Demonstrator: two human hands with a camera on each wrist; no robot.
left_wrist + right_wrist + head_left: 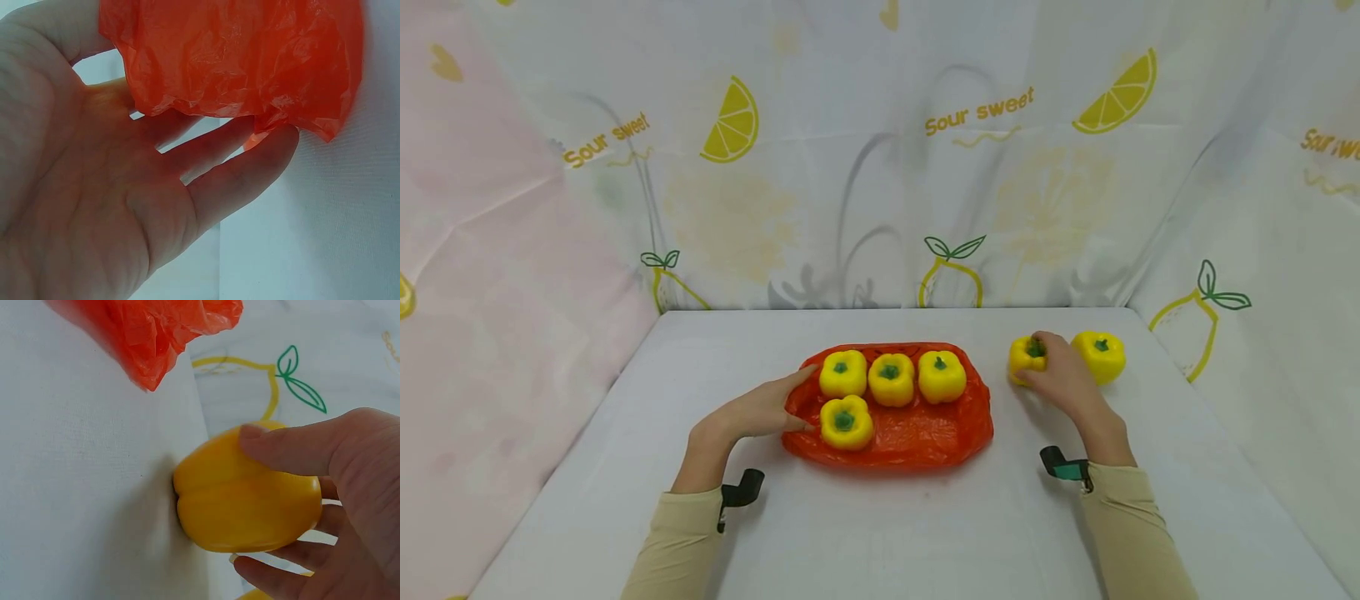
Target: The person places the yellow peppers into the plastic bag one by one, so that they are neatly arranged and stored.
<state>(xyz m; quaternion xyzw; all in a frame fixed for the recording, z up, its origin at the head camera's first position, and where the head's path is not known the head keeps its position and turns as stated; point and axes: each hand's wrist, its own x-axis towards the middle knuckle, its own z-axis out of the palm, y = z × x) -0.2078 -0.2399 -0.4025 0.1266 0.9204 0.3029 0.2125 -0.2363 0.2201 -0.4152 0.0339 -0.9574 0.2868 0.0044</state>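
Note:
A red plastic bag [917,437] sits spread wide in the middle of the table, with several yellow bell peppers [891,379] upright on it, stems up. My left hand [758,412] is at the bag's left edge, thumb and fingers spread apart. In the left wrist view its fairly straight fingers [250,175] touch the crumpled red plastic [237,62]. To the right of the bag, my right hand [1066,379] grips a yellow bell pepper [1021,360], thumb on one side and fingers on the other. In the right wrist view that pepper [244,500] appears close to the tabletop.
Another yellow bell pepper [1101,358] stands just right of my right hand, near the table's back right corner. The white table [925,533] backs onto a hanging cloth [850,208] with lemon prints. Cloth also hangs at both sides.

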